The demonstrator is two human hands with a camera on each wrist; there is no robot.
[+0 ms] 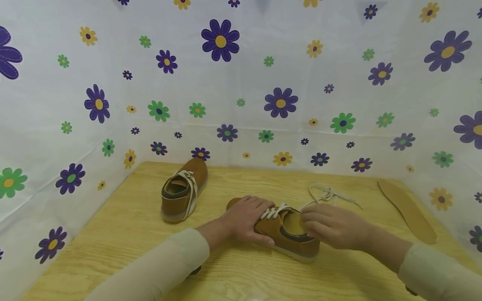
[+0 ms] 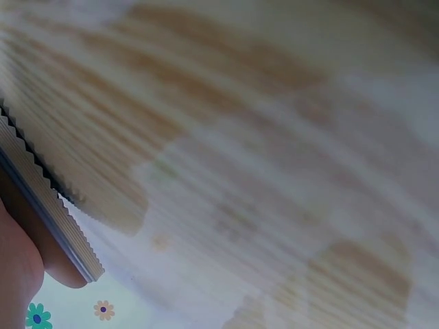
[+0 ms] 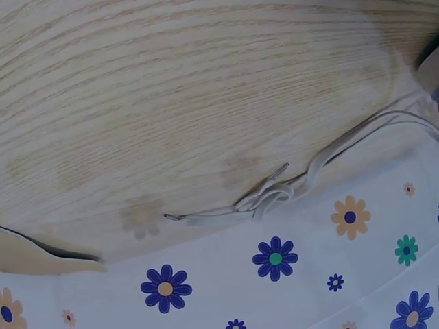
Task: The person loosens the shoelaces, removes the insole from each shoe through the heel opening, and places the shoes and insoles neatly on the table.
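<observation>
A brown lace-up shoe (image 1: pixel 274 223) lies on the table with its toe to the left and its heel toward my right hand. My left hand (image 1: pixel 246 219) grips its front, the fingers over the top and the thumb along the near side. At the opening's right edge, my right hand (image 1: pixel 331 225) holds the heel collar with bent fingers; its fingertips are partly hidden. In the left wrist view, the ridged sole edge (image 2: pixel 51 202) shows beside part of the left hand (image 2: pixel 17 267). Cream laces (image 1: pixel 271 212) cross the shoe's top.
A second brown shoe (image 1: pixel 177 200) stands back left, laces hanging over its side. Behind the right hand lies a loose, looped lace (image 1: pixel 328 193), also seen as a tangled lace (image 3: pixel 274 195) in the right wrist view. A tan insole (image 1: pixel 408 211) lies at the right.
</observation>
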